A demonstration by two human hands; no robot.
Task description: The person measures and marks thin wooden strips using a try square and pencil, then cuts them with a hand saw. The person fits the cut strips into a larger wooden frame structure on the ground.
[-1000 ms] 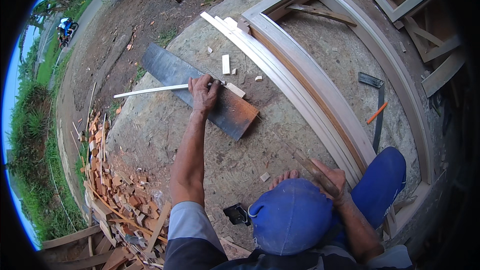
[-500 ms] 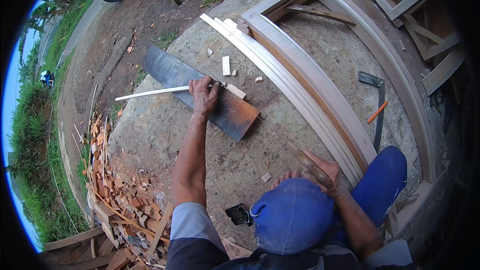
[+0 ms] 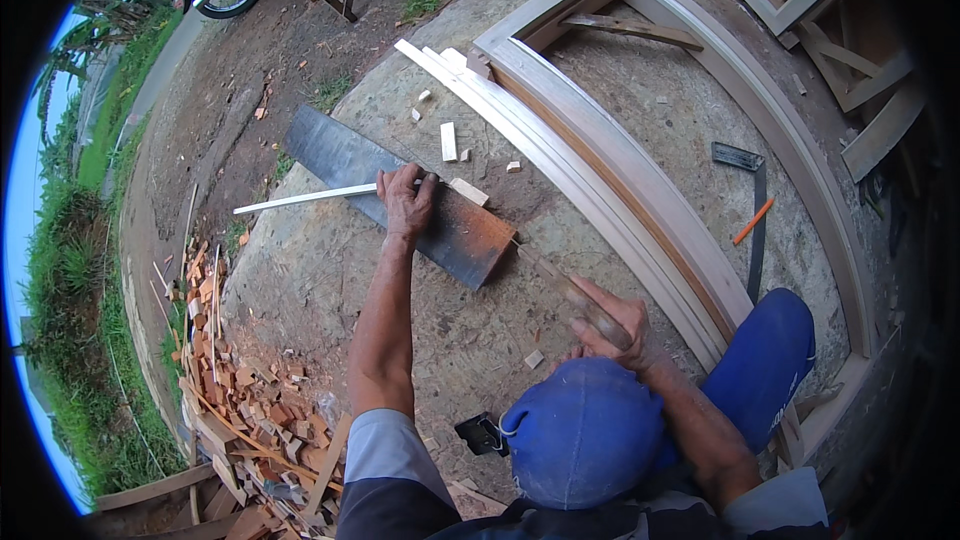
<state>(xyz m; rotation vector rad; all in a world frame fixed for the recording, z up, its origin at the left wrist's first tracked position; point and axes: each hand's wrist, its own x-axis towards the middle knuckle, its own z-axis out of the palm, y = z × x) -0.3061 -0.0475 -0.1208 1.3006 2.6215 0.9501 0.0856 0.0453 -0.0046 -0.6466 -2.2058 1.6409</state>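
Note:
My left hand point(image 3: 405, 202) is closed on a thin pale wooden strip point(image 3: 305, 198), pressing it onto a dark flat board point(image 3: 340, 148) with a rust-coloured end. The strip's long end sticks out past the board's left edge. A small pale block point(image 3: 468, 192) lies on the board beside my fingers. In my right hand point(image 3: 618, 325) is a wooden-handled tool point(image 3: 598, 318) with a narrow blade, its fingers wrapped round the handle. The blade is blurred and reaches toward the board's near right corner; I cannot tell its exact kind.
Long pale mouldings point(image 3: 570, 155) lie against a large curved wooden frame point(image 3: 640, 160) on the right. Inside it are a carpenter's square point(image 3: 758, 230) and an orange pencil point(image 3: 753, 221). Offcuts point(image 3: 270, 405) are heaped at lower left. A person's blue cap point(image 3: 585, 430) covers the lower middle.
My right hand has moved left and forward with the wooden-handled tool, bringing its blade nearer the board. My left hand keeps its hold on the strip.

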